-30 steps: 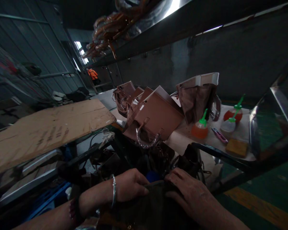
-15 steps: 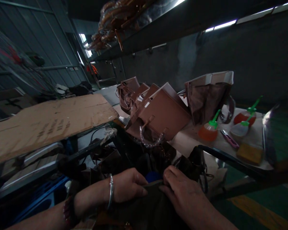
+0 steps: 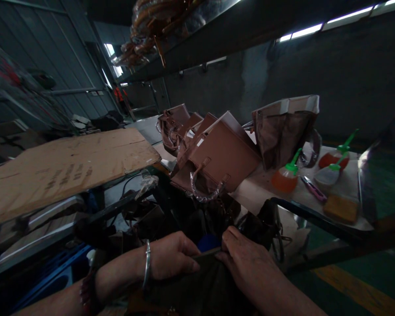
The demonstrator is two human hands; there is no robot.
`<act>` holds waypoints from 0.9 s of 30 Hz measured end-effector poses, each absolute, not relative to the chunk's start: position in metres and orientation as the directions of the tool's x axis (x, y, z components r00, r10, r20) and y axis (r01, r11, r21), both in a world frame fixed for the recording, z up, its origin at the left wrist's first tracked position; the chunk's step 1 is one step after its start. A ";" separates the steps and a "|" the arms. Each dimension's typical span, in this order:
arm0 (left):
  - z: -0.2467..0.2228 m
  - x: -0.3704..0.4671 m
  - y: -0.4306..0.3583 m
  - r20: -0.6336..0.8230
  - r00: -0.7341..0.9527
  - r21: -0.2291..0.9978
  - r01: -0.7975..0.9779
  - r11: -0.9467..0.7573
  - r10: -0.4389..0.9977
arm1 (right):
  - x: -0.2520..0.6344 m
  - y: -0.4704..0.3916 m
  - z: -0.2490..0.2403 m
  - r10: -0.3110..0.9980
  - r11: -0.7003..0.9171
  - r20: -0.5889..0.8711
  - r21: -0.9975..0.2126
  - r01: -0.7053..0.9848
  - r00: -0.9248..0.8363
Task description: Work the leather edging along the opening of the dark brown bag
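Pale paper-covered desk [image 3: 254, 188] ahead of the right hand [image 3: 246, 261]. On it, beyond that hand and the left hand [image 3: 171, 256], I see a brown, boxy, leather-look bag [image 3: 224, 151]. Between and below the hands: dark olive-green soft fabric piece [image 3: 191, 287], both hands clamped on its upper edge. Forward-right of the right hand: round, orange, green-nozzled squeeze bottle [image 3: 284, 181]; flat mustard-coloured sponge [image 3: 341, 209].

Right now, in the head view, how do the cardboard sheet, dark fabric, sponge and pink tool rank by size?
Largest to smallest, as they look:
1. Cardboard sheet
2. Dark fabric, near the camera, its lower extent hard to trace
3. Sponge
4. Pink tool
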State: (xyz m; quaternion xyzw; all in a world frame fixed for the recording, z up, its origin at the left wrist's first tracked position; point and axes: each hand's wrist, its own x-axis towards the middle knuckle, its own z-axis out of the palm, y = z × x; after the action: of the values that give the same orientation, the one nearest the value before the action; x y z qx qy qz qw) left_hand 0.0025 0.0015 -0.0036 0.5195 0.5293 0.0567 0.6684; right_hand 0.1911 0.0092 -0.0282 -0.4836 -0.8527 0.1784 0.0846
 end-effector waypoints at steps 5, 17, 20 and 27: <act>-0.005 0.003 0.002 -0.662 0.427 0.745 0.464 0.479 0.616 | 0.191 0.008 -0.030 0.851 0.477 -0.011 -0.401 0.782 -0.525; -0.016 -0.001 0.005 -0.674 0.337 0.723 0.487 0.490 0.658 | 0.191 0.006 -0.032 0.729 0.667 0.136 -0.361 0.652 -0.670; -0.015 0.000 0.005 -0.671 0.340 0.724 0.491 0.484 0.659 | 0.191 0.005 -0.031 0.743 0.630 0.093 -0.429 0.647 -0.663; -0.016 -0.001 0.002 -0.693 0.351 0.713 0.465 0.525 0.630 | 0.193 0.009 -0.030 0.780 0.563 0.017 -0.456 0.689 -0.626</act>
State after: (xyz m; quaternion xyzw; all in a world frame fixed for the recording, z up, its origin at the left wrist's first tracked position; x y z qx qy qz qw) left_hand -0.0014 0.0024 -0.0162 0.4833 0.5663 0.0622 0.6647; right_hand 0.1931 0.0095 -0.0303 -0.4187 -0.8772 0.2081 0.1091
